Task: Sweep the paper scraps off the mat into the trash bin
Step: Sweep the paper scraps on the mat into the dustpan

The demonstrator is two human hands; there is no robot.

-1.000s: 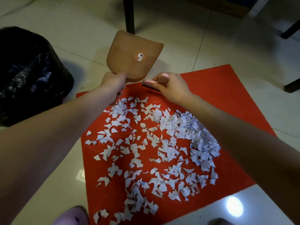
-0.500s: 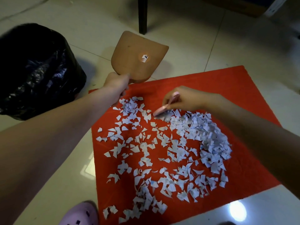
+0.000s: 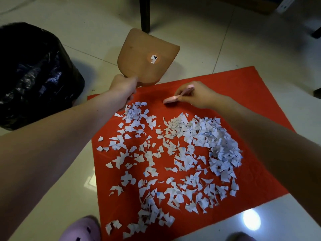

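Observation:
A red mat (image 3: 231, 87) lies on the tiled floor, covered with several white paper scraps (image 3: 175, 153), densest at the right. My left hand (image 3: 124, 86) grips the handle of a brown dustpan (image 3: 147, 57), held up with its underside toward me, above the mat's far left corner. My right hand (image 3: 196, 94) holds a small pink brush (image 3: 175, 99) at the mat's far side, just beyond the scraps. The trash bin (image 3: 34, 73), lined with a black bag, stands on the floor to the left of the mat.
A dark furniture leg (image 3: 144, 13) stands on the floor behind the dustpan, and more dark legs (image 3: 317, 32) are at the right edge. A pink slipper (image 3: 81, 229) sits by the mat's near left corner. A cardboard box (image 3: 251, 4) is at the top right.
My right hand with the pink brush swept down into the scraps, then drew back toward the mat's far side. The dustpan stayed raised in my left hand.

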